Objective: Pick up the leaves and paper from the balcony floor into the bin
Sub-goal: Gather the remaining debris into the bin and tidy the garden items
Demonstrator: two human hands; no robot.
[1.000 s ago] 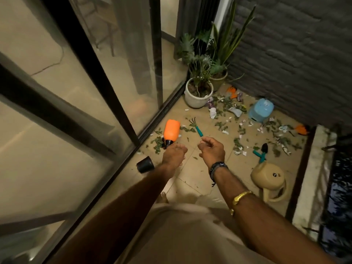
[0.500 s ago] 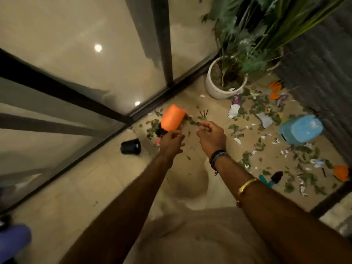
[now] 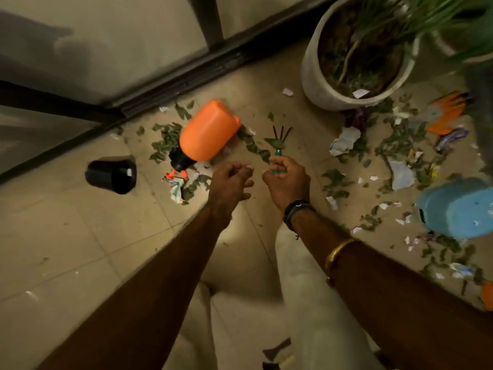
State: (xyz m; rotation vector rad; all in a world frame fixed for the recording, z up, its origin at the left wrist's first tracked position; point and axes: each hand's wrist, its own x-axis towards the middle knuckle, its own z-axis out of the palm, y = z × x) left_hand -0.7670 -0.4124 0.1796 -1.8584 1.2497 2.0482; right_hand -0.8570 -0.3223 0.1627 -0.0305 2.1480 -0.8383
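Above the leaf-strewn floor [image 3: 80,236], we stretch both arms forward: our right hand [image 3: 286,181] grips the hand rake [image 3: 278,153], our left hand [image 3: 229,184] hovers, fingers relaxed, holding nothing.

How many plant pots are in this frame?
3: white planted pot top right; second pot behind it, mostly cropped and blurred; small black pot on its side, left. More may be out of view.
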